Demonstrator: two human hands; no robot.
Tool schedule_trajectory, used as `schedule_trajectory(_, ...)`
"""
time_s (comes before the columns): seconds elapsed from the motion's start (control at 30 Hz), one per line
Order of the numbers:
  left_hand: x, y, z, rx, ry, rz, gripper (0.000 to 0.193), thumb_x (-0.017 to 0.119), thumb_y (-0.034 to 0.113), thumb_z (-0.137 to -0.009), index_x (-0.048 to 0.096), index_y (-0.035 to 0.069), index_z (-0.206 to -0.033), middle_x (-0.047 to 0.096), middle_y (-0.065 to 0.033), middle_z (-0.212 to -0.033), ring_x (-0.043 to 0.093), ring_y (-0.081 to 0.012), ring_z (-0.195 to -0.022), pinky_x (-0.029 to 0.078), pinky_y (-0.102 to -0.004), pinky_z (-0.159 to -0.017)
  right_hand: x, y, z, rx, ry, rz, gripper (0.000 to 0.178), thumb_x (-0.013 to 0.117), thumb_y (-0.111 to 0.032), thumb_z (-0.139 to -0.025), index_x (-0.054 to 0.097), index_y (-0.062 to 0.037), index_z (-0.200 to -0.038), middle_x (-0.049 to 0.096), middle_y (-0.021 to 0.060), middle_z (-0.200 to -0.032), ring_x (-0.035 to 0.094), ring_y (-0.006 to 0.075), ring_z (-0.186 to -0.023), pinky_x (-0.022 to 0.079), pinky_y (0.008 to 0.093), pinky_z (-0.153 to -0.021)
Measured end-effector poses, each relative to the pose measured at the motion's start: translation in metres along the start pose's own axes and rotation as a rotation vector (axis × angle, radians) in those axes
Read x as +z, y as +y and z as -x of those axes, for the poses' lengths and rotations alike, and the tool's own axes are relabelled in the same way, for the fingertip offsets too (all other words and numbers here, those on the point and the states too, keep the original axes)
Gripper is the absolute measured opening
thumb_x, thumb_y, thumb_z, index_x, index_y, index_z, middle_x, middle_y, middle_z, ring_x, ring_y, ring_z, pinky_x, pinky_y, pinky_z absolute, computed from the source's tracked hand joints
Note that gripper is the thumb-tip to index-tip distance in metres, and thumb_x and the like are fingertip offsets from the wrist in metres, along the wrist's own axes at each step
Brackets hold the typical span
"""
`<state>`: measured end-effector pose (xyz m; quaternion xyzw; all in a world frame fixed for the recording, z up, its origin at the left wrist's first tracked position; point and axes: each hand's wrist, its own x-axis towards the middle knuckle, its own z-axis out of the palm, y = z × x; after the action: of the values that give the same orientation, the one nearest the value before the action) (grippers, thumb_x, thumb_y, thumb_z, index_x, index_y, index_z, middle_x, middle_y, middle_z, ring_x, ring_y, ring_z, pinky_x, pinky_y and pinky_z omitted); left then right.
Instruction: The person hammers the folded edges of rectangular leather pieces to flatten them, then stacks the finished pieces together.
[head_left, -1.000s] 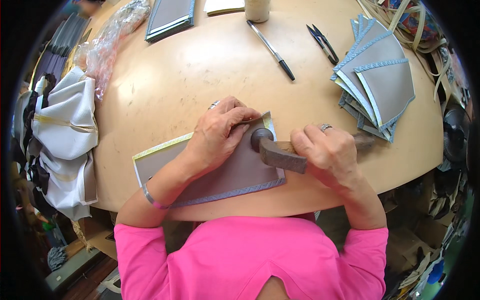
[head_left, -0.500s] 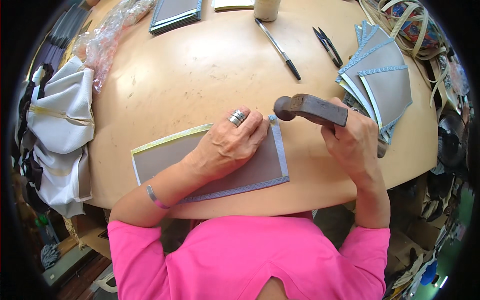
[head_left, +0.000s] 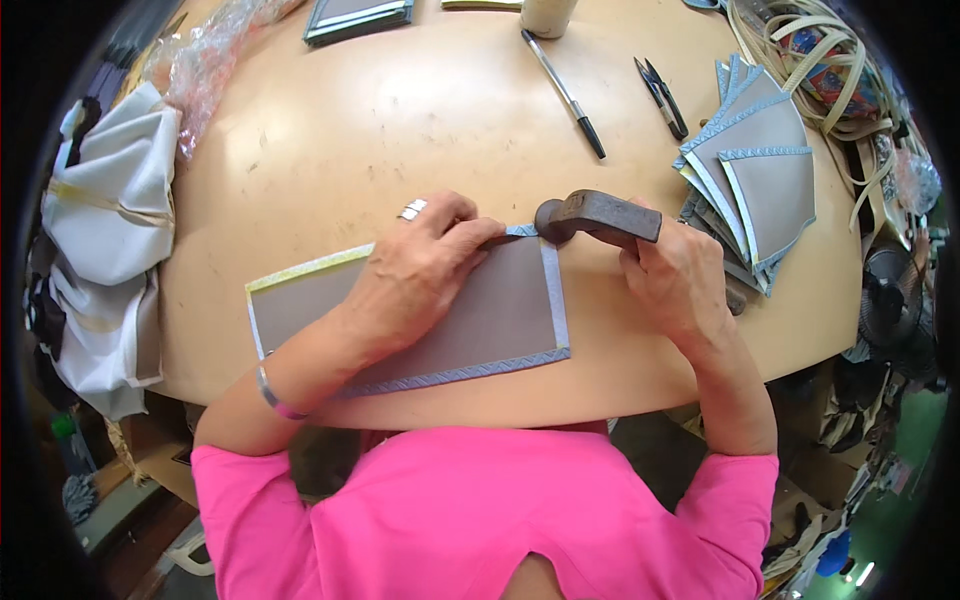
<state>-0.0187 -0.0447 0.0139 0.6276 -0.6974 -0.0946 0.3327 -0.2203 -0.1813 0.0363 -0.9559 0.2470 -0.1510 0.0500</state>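
A flat grey panel (head_left: 490, 300) with blue patterned and pale yellow edging lies before me on the table. My left hand (head_left: 420, 262), with rings on a finger and a bracelet at the wrist, rests over it. Its thumb and forefinger pinch the panel's far edge, where a blue strip is folded over. In my right hand (head_left: 680, 285) is a hammer (head_left: 605, 216), gripped by the handle. The hammer's rounded face is at the panel's far right corner, seemingly touching it. Much of the handle is hidden by my fingers.
Fanned grey panels (head_left: 770, 190) lie at the right, near thread snips (head_left: 660, 98) and a pen (head_left: 565, 95). A panel stack (head_left: 358, 20) and a cup (head_left: 547, 15) stand at the back. White material (head_left: 110, 210) and plastic wrap (head_left: 205, 70) lie left, coiled strips (head_left: 830, 60) far right.
The left hand has slid left along the panel's far edge, uncovering a folded blue strip. The hammer has moved left and its head now meets the far right corner.
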Motion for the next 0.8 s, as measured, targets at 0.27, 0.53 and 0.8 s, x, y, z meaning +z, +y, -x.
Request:
schedule_trajectory(0.27,0.01,0.006,0.019,0.231,-0.033,-0.053,0.033,0.063,0.0,-0.067,0.064,0.004,-0.1,0.049,-0.0073,-0.082,0.051,-0.0197,-0.07,0.044,-0.0312,-0.055,-0.02,-0.01,0.019,-0.002,-0.03,-0.123,0.022,0.064,-0.002,-0.066,0.058,-0.0099,-0.086,0.057,0.0103,-0.067,0.058,0.0294,-0.056,0.045,0.0383,-0.049)
schedule_trajectory(0.53,0.014,0.008,0.027,0.429,0.035,-0.246,0.033,0.061,0.001,-0.067,0.063,0.002,-0.1,0.051,-0.0071,-0.084,0.054,-0.0196,-0.069,0.049,-0.0288,-0.061,-0.023,-0.017,0.016,-0.121,-0.037,0.014,0.008,0.057,-0.004,-0.073,0.052,-0.01,-0.075,0.049,0.0077,-0.058,0.054,0.0247,-0.049,0.042,0.0357,-0.044)
schedule_trajectory(0.8,-0.005,-0.008,0.035,0.188,-0.017,0.038,0.031,0.063,0.0,-0.069,0.063,0.004,-0.1,0.052,-0.0068,-0.084,0.053,-0.021,-0.072,0.046,-0.0311,-0.057,-0.031,-0.019,0.004,-0.118,0.0,0.141,0.009,0.056,-0.004,-0.074,0.05,-0.0107,-0.074,0.049,0.0073,-0.059,0.054,0.0242,-0.048,0.041,0.0357,-0.043)
